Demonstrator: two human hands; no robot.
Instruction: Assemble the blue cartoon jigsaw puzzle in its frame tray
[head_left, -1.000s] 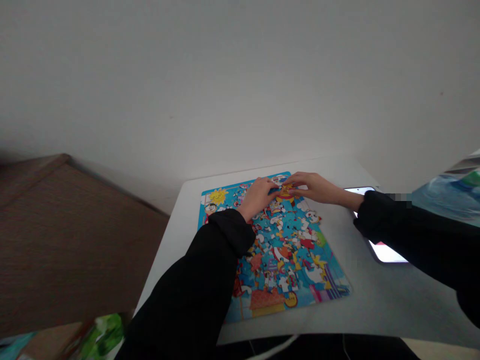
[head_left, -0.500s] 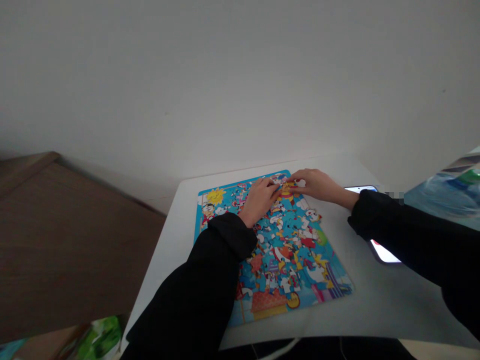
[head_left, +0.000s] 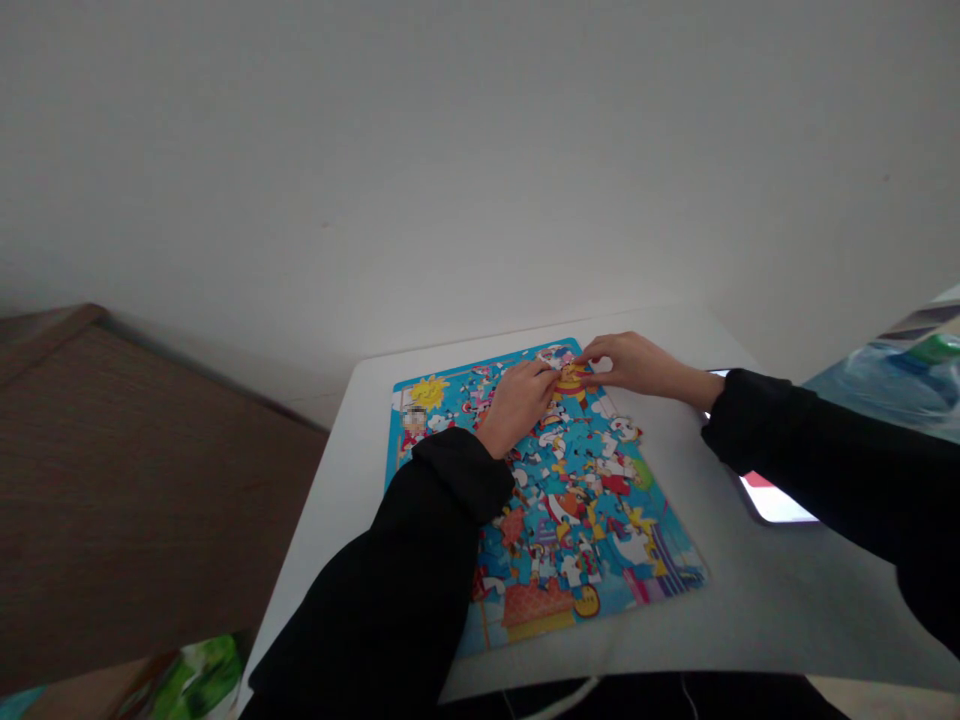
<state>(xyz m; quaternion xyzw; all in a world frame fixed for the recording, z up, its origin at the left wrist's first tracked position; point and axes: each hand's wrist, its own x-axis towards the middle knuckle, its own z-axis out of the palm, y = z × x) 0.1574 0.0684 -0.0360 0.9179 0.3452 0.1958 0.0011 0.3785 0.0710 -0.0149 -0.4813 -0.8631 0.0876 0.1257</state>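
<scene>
Blue cartoon jigsaw puzzle (head_left: 577, 500) lies on a white table (head_left: 772, 610) in the lower middle of the head view, tilted a little with the frame. Its upper left corner shows a yellow sun (head_left: 429, 392), and its lower edge shows an orange-red roof shape (head_left: 536, 605). Many loose-looking interlocked pieces crowd the middle, with white cartoon figures scattered across the blue.

The left hand (head_left: 517, 408) comes in from the bottom of the frame, and its black sleeve (head_left: 397, 580) rests across the puzzle's left edge. Its fingers curve down onto the upper part of the puzzle. The right hand (head_left: 634, 365) reaches in from the right, palm down, above the puzzle's upper right edge. Both sets of fingertips close in on a yellow-orange cartoon figure (head_left: 571, 379) near the top edge, the left just beside it and the right touching its upper side. The hands are nearly touching there, with the fingers bent rather than spread flat. Whether either hand is pinching a piece cannot be told from this view.

A smartphone (head_left: 772, 503) with a lit screen lies on the table to the right of the puzzle, partly under the right sleeve (head_left: 810, 440). A brown fabric panel (head_left: 150, 490) fills the left of the frame, a pale wall (head_left: 480, 150) spans the top, and a blue plastic bag (head_left: 877, 400) shows at the right edge. Green packaging (head_left: 206, 672) sits at the bottom left, and a white cable (head_left: 562, 696) runs along the bottom.
</scene>
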